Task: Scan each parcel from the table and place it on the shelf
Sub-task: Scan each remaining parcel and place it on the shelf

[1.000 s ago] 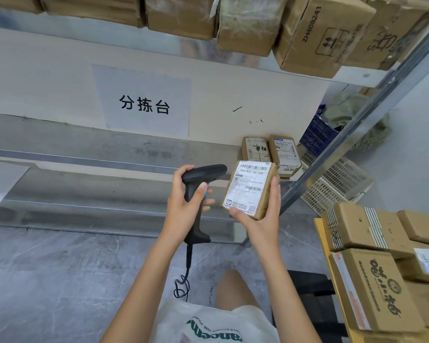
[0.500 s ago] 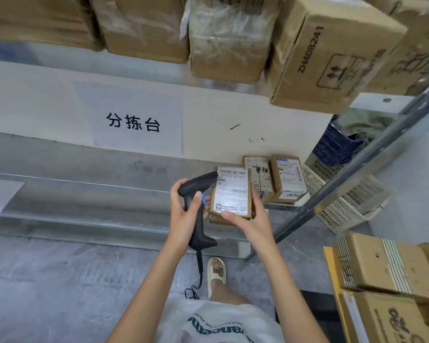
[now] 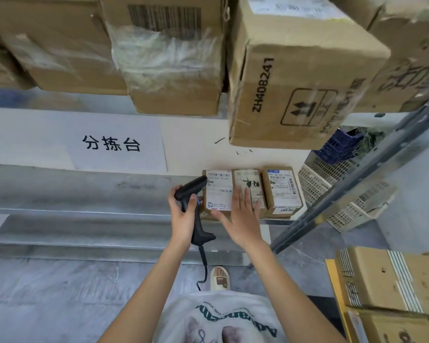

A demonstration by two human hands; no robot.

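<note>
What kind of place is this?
Probably a parcel sorting room: labelled parcels sit on a metal shelf, big cardboard boxes sit above, and a left hand holds a barcode scanner.

The parcel [image 3: 218, 193], earlier held up before the scanner [image 3: 193, 206], now lies on the shelf [image 3: 84, 194] beside two others; the right hand [image 3: 243, 219] lets go, fingers spread above it.
</note>
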